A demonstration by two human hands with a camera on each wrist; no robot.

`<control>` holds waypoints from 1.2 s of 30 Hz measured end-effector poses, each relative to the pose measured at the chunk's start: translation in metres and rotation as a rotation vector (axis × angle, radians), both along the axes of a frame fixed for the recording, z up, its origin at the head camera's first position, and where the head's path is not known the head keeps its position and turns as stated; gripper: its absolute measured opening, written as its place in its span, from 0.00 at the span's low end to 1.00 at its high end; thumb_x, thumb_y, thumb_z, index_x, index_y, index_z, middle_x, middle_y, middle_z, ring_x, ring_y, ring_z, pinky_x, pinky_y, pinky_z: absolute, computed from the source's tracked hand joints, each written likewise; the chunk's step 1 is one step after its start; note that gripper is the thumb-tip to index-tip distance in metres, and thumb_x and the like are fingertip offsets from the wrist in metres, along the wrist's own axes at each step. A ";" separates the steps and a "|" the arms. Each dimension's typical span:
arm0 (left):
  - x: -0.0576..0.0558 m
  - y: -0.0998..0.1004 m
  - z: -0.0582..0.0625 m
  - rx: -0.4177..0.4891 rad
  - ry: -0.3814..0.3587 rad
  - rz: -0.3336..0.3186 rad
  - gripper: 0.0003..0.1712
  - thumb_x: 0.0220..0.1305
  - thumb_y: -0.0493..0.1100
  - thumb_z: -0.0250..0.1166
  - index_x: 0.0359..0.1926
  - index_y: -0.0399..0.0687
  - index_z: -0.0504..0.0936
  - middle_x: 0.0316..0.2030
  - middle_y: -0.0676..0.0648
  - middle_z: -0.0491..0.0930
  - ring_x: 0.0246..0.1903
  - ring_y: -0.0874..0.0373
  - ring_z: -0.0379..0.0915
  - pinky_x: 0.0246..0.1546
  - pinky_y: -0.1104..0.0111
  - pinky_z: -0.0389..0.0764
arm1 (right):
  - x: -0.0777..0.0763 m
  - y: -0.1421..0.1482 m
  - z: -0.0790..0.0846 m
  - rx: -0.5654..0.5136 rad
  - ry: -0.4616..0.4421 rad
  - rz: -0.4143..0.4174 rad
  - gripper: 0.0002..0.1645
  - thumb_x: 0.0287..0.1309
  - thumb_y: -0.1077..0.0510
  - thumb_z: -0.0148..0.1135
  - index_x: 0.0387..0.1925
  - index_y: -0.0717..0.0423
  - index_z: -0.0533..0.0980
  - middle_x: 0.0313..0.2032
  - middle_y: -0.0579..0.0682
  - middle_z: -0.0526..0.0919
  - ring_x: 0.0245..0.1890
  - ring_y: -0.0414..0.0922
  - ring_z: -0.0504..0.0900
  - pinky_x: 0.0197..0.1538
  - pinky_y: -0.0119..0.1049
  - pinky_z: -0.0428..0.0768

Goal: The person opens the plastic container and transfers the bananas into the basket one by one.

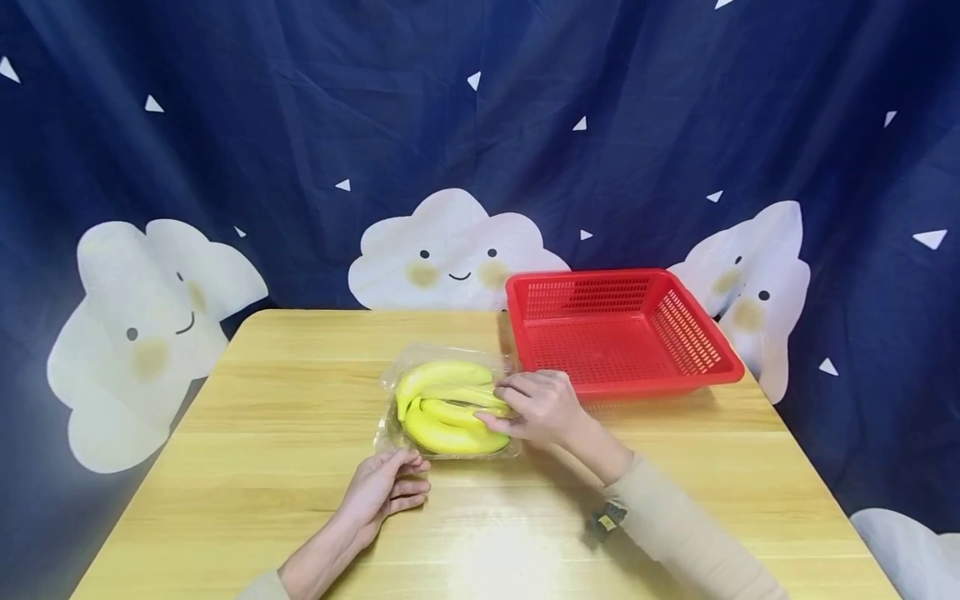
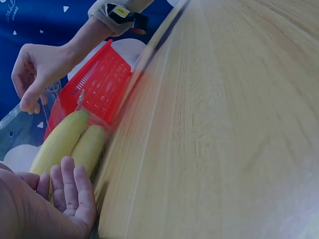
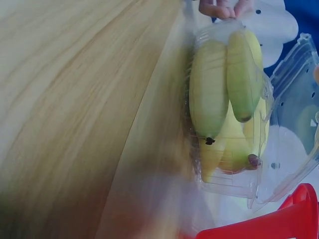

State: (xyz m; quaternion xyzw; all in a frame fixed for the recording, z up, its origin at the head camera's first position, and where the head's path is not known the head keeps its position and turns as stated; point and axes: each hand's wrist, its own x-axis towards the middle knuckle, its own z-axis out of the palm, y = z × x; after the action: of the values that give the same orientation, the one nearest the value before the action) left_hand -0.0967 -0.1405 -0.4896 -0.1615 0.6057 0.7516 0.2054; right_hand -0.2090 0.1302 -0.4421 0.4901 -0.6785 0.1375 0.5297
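Observation:
Several yellow bananas lie in a clear plastic clamshell box on the table, left of the red basket. Its hinged lid stands raised at an angle in the right wrist view. My right hand pinches the lid's edge between thumb and fingers, above the bananas' right end. At the near left corner, my left hand pinches the box's rim with thumb and forefinger, its other fingers loosely extended. Dark banana tips show through the clear wall.
A red perforated basket stands at the back right of the wooden table, close to the box's right end. Behind the table hangs a dark blue curtain with white clouds. A small dark device sits on the right sleeve.

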 end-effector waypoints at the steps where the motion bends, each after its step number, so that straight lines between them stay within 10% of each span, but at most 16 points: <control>1: 0.000 0.000 0.000 -0.002 0.000 0.005 0.08 0.75 0.44 0.59 0.44 0.47 0.83 0.36 0.55 0.91 0.30 0.64 0.88 0.38 0.68 0.90 | 0.000 0.000 0.001 0.019 -0.008 0.004 0.24 0.61 0.36 0.71 0.22 0.50 0.83 0.23 0.43 0.89 0.15 0.39 0.83 0.16 0.27 0.72; 8: 0.000 0.001 0.000 -0.007 0.001 0.015 0.09 0.75 0.44 0.59 0.45 0.45 0.82 0.36 0.55 0.91 0.30 0.64 0.88 0.37 0.68 0.90 | 0.001 -0.003 0.003 0.059 -0.064 0.002 0.24 0.45 0.36 0.81 0.23 0.50 0.84 0.24 0.44 0.90 0.17 0.39 0.84 0.17 0.27 0.74; 16: 0.000 0.002 -0.002 -0.008 0.000 0.026 0.08 0.75 0.43 0.59 0.44 0.45 0.83 0.36 0.54 0.91 0.30 0.64 0.87 0.36 0.69 0.90 | -0.001 -0.003 0.007 0.057 -0.071 -0.020 0.25 0.58 0.32 0.71 0.24 0.47 0.86 0.25 0.42 0.91 0.18 0.39 0.85 0.18 0.28 0.72; 36: -0.002 0.005 0.003 -0.023 -0.004 0.052 0.10 0.74 0.44 0.60 0.45 0.43 0.82 0.36 0.53 0.91 0.29 0.64 0.87 0.36 0.69 0.89 | -0.005 0.004 0.037 0.162 -0.226 -0.094 0.27 0.50 0.27 0.76 0.24 0.44 0.85 0.22 0.36 0.86 0.14 0.36 0.76 0.17 0.27 0.64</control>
State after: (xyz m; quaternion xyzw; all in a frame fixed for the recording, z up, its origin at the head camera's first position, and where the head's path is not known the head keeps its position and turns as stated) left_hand -0.0982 -0.1355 -0.4869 -0.1810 0.6094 0.7493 0.1853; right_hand -0.2138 0.1339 -0.4051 0.4805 -0.7648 0.1117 0.4144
